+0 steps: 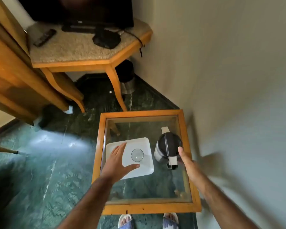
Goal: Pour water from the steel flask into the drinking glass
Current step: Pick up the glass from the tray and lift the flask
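A clear drinking glass [137,155] stands upright in the middle of a white square tray [145,144] on a glass-topped table. To its right stands the steel flask [162,149], lid on, with a black top and its handle pointing toward me. My left hand [118,160] hovers over the tray's left part, fingers spread, thumb just below the glass, holding nothing. My right hand [186,160] reaches beside the flask's handle with fingers extended; its fingertips are at the lid's right edge and grip nothing.
The low table has a wooden frame [99,146] and stands close to the wall [238,96] on the right. Behind it is a wooden corner table [82,50] with a TV and a remote. A steel bin [127,80] sits under it. My sandalled feet [125,221] are at the table's near edge.
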Demonstrator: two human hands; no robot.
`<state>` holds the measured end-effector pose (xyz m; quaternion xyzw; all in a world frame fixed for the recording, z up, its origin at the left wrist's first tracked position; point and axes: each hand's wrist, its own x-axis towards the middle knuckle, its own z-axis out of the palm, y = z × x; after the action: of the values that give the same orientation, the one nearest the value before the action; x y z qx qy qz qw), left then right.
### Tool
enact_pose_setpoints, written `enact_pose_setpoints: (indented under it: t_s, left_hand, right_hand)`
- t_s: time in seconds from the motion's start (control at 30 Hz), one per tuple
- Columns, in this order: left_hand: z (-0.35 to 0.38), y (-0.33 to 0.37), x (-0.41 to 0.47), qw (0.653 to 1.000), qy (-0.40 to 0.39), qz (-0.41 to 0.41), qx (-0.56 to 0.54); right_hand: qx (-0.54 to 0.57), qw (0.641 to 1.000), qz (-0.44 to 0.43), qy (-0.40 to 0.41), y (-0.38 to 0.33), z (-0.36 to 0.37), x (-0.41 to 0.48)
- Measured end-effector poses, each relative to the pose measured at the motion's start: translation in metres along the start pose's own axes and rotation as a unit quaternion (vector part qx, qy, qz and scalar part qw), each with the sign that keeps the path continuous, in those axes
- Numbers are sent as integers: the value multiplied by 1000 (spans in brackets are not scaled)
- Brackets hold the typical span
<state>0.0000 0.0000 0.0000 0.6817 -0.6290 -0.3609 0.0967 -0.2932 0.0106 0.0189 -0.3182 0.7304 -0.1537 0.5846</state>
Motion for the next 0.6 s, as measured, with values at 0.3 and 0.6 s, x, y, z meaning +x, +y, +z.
enact_pose_setpoints:
  t_s: [0.3, 0.6]
  left_hand:
    - [91, -58, 44, 983, 10, -138, -117]
    - [145, -90, 76, 975, 37, -133, -171]
  right_hand:
    - [224, 957, -175, 52, 65, 54, 52]
    - [446, 857, -177, 190, 67, 96, 77]
